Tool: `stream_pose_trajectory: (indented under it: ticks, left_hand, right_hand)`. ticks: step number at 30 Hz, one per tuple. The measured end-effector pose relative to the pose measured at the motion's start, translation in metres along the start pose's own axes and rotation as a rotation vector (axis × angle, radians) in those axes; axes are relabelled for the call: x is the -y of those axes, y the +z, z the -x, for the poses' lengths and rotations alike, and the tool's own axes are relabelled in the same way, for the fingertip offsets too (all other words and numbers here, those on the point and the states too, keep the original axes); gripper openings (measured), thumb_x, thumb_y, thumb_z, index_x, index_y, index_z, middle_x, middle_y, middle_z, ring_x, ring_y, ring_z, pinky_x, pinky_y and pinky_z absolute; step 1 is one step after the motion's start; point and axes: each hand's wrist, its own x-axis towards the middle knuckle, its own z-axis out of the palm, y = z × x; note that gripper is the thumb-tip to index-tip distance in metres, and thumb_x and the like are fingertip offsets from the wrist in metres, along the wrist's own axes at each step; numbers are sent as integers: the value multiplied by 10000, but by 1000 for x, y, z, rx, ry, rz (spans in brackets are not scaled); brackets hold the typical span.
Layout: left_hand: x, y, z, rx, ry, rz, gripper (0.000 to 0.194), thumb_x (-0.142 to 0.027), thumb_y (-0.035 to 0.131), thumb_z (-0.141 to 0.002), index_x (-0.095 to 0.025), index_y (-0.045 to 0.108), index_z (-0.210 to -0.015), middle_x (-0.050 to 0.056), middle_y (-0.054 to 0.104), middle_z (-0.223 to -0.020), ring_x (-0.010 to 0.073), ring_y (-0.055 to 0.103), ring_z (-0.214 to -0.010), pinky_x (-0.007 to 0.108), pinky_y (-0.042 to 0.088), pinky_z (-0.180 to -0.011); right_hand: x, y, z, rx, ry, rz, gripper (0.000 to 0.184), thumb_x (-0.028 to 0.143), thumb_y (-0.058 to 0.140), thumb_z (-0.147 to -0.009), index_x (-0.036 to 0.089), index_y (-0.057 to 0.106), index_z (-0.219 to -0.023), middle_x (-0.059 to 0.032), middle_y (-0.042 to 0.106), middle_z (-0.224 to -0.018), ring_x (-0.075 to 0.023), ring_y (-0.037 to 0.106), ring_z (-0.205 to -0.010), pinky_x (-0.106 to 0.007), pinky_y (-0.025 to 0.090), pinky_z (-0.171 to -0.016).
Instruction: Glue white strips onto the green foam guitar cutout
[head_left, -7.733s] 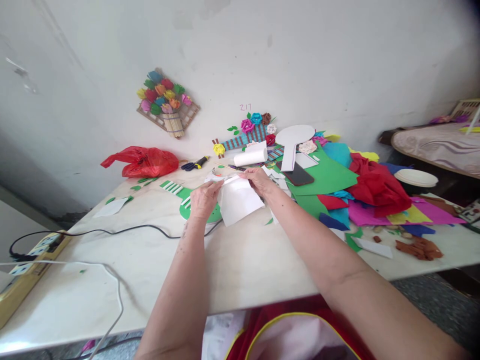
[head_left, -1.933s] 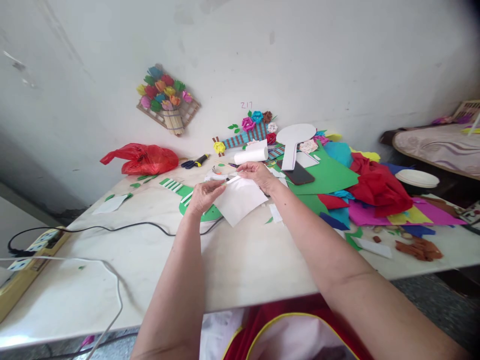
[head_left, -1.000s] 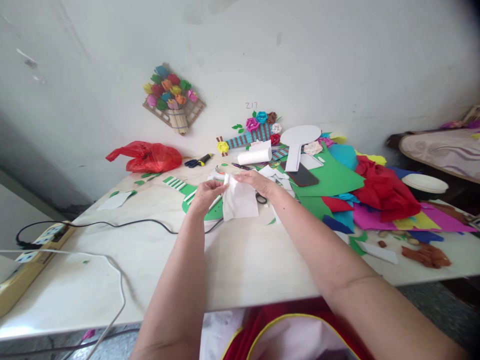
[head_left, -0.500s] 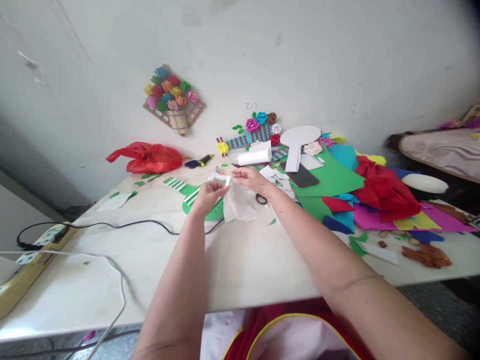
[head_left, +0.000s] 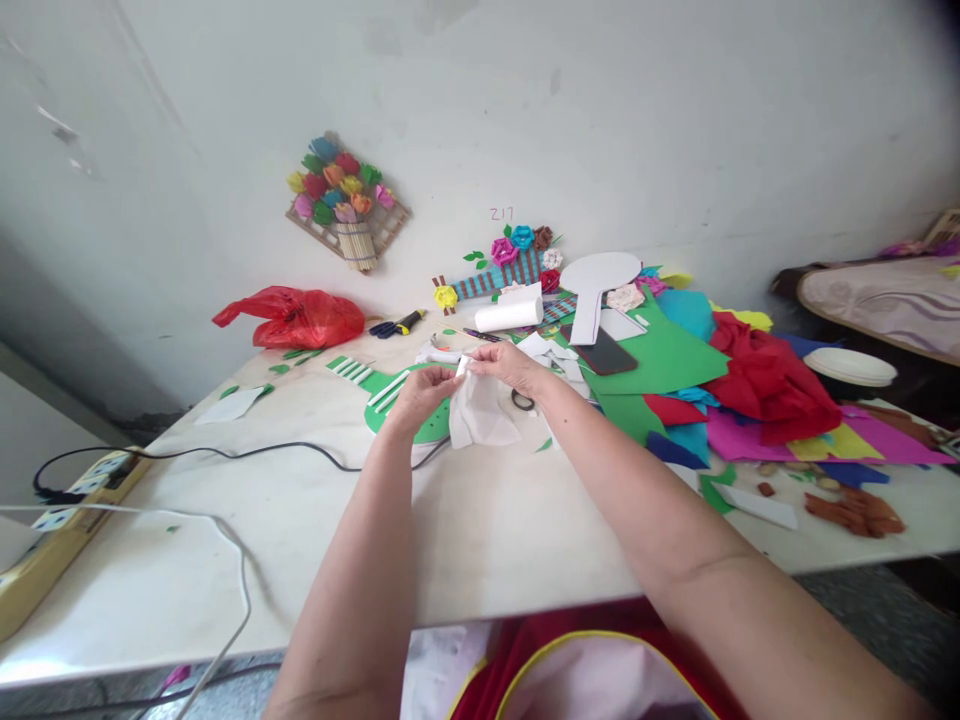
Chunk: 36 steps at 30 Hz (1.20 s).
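Note:
A piece of thin white crepe paper hangs from both my hands above the table. My left hand pinches its upper left edge, where a narrow white folded or rolled part shows. My right hand is closed on the top edge, its fingertips close to the left ones. Beneath and left of my hands lies a green guitar-shaped cutout with white strips across its neck and body. Behind the hands rests a white glue gun, partly hidden. A pair of scissors shows only its dark handle by my right wrist.
A red plastic bag and pliers lie at the back left. White paper roll, phone and coloured paper crowd the right. A black cable crosses the table from a power strip.
My right hand has lowered slightly and its fingers have closed on the paper's top edge beside my left fingers. The hanging paper has shifted a little.

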Motion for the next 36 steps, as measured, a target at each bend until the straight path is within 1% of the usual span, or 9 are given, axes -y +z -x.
stream_pose_trajectory:
  ticks: [4, 8, 12, 16, 19, 22, 26, 32, 36]
  left_hand:
    - [0, 1, 0, 15, 18, -4, 323, -439, 658, -606, -128, 581, -648, -25, 482, -562, 57, 360, -492, 207, 285, -479]
    - [-1, 2, 0, 0, 20, -11, 329, -451, 653, -604, -133, 572, -635, -25, 485, -556, 64, 372, -496, 208, 303, -486]
    - [-1, 5, 0, -57, 14, -25, 341, -461, 649, -604, -132, 564, -633, -36, 463, -528, 56, 349, -470, 206, 265, -461]
    - [0, 10, -1, -73, 18, -39, 353, -471, 642, -609, -131, 546, -605, -50, 417, -493, 45, 299, -443, 207, 206, -437]
    - [1, 11, -1, -59, 20, -31, 346, -469, 639, -618, -131, 563, -619, -46, 418, -495, 46, 298, -444, 206, 210, -435]
    - [0, 8, 1, -5, 12, -2, 332, -464, 631, -632, -133, 604, -651, -31, 465, -523, 58, 348, -467, 205, 272, -457]
    - [-1, 3, 3, 45, -20, 36, 318, -435, 678, -584, -127, 638, -648, -6, 532, -574, 75, 422, -513, 209, 338, -500]
    - [1, 3, 3, 42, -28, 111, 300, -402, 718, -547, -128, 648, -647, 5, 566, -599, 80, 469, -537, 212, 378, -522]
    - [4, -5, 1, -29, 14, 127, 284, -394, 713, -564, -129, 627, -615, -9, 540, -560, 61, 438, -503, 197, 348, -488]
  right_hand:
    - [1, 4, 0, -84, 3, 20, 230, 359, 643, -630, 142, 570, -608, 40, 437, -535, -74, 364, -510, -217, 269, -518]
    - [2, 6, 1, -95, 30, -29, 262, 390, 651, -610, 140, 573, -634, 36, 454, -552, -72, 361, -516, -215, 271, -514]
    - [3, 9, 2, -74, 50, -52, 313, 448, 615, -638, 139, 576, -666, 42, 441, -552, -68, 349, -511, -212, 262, -501]
    - [3, 12, 0, -178, 47, 27, 309, 430, 622, -623, 144, 515, -581, 58, 347, -502, -62, 288, -487, -214, 220, -476]
    - [3, 12, -1, -217, 33, 64, 301, 401, 626, -609, 148, 476, -542, 63, 317, -490, -61, 271, -485, -218, 208, -473]
    - [3, 9, -1, -192, 19, 79, 310, 406, 614, -615, 149, 462, -532, 66, 316, -485, -60, 269, -481, -218, 206, -476]
    - [-1, 8, -1, -155, -3, 142, 350, 439, 618, -621, 151, 452, -513, 70, 298, -462, -58, 255, -465, -221, 191, -472]
    - [-3, 9, -1, -137, -13, 181, 370, 492, 626, -613, 142, 516, -568, 65, 330, -464, -66, 280, -462, -222, 210, -468]
    - [-5, 7, -2, -129, -11, 154, 390, 526, 560, -674, 141, 533, -617, 49, 378, -505, -71, 313, -478, -219, 244, -474]
